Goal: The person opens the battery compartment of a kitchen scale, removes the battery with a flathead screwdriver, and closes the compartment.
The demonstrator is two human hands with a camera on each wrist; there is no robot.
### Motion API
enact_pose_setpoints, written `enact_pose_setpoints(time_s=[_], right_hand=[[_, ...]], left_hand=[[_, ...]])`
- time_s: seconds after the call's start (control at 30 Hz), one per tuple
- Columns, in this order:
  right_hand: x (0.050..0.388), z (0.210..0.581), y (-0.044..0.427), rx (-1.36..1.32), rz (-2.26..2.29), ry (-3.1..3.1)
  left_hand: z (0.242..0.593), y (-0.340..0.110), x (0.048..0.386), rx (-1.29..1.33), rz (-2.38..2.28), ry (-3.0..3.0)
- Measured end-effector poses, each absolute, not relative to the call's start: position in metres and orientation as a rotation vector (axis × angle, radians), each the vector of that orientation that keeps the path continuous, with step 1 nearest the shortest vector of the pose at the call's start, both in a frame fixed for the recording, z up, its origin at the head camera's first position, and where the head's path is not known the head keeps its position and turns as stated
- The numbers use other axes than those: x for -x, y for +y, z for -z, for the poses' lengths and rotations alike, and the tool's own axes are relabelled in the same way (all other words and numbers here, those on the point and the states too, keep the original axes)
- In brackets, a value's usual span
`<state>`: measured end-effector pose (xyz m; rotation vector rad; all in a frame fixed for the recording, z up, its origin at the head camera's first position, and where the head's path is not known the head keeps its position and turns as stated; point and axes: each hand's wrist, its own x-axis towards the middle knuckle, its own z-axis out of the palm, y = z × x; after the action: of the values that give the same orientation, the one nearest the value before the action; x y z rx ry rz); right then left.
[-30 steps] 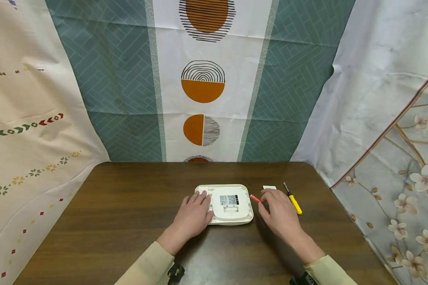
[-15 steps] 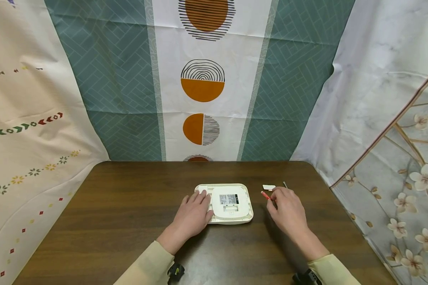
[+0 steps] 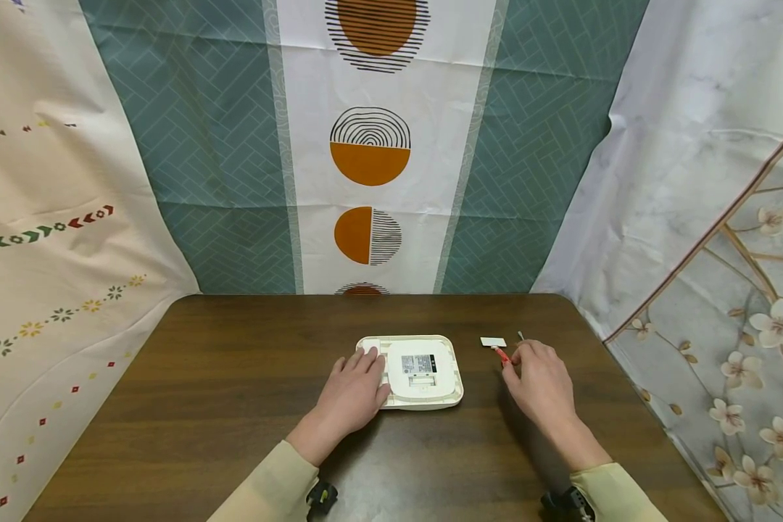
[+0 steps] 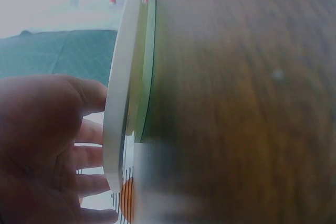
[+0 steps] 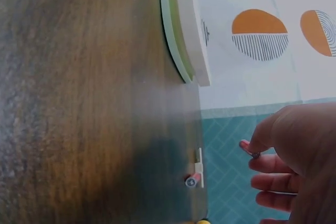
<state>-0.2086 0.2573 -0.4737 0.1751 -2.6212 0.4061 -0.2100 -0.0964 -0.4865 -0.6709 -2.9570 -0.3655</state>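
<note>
A flat white device (image 3: 444, 384) with rounded corners lies on the table, its labelled side with a small rectangular recess facing up. Spread across its left part, my left hand (image 3: 352, 395) rests with fingers extended. My right hand (image 3: 543, 380) pinches a red battery (image 5: 245, 145) between thumb and fingertips, raised above the table to the right of the device. Below it, a second battery (image 5: 192, 180) lies against a small white cover (image 3: 493, 342). Only the shaft of a screwdriver (image 3: 520, 336) shows past the right hand in the head view; its yellow handle is hidden there.
The brown wooden table (image 3: 248, 377) runs back to a hanging patterned cloth (image 3: 378, 239). More printed cloth hangs at left and right. Part of the yellow handle (image 5: 203, 222) appears at the bottom edge of the right wrist view.
My right hand has moved right, away from the device, carrying the red battery towards the white cover. It now covers the screwdriver's handle. The left hand stays put.
</note>
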Motion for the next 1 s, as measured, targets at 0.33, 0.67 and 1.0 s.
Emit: enact_pose_setpoints(time_s=[0.33, 0.67, 1.0], right_hand=[[0.211, 0.479, 0.259, -0.164, -0.383, -2.675], [0.22, 0.484, 0.249, -0.205, -0.347, -2.69], [0.226, 0.491, 0.247, -0.202, -0.294, -2.754]], left_hand=[[0.489, -0.097, 0.212, 0.682, 0.38, -2.943], [0.487, -0.096, 0.211, 0.667, 0.362, -2.971], [0.488, -0.096, 0.212, 0.667, 0.358, -2.97]])
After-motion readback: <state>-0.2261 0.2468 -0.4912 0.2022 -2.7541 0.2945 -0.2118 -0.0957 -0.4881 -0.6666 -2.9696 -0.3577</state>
